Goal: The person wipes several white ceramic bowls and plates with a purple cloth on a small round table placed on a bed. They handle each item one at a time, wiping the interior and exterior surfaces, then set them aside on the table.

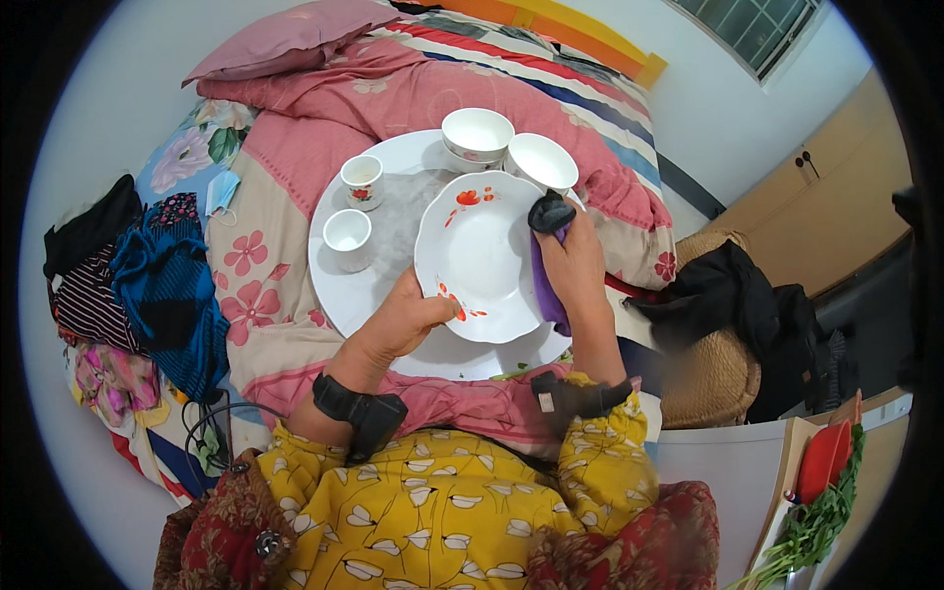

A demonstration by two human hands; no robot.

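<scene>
A white plate (487, 258) with a scalloped rim and orange-red flower prints is tilted toward me above a round white tabletop or tray (420, 361). My left hand (402, 317) grips its lower left rim, thumb on the face. On the right rim, my right hand (579, 254) holds a purple and black cloth (547, 284) against the plate; its fingers are largely hidden. Two white cups, a flower-printed one (362, 181) and a nearer one (348, 240), stand to the left. Behind the plate are stacked white bowls (478, 136) and another white bowl (543, 162).
The round surface rests on a bed with a pink floral quilt (295, 162). Folded clothes (166, 280) and a face mask (221, 195) lie left. Rightward are a woven basket (712, 369) with black clothing (726, 295), and a cabinet (723, 464) with leafy greens (815, 509) and a red container (822, 461).
</scene>
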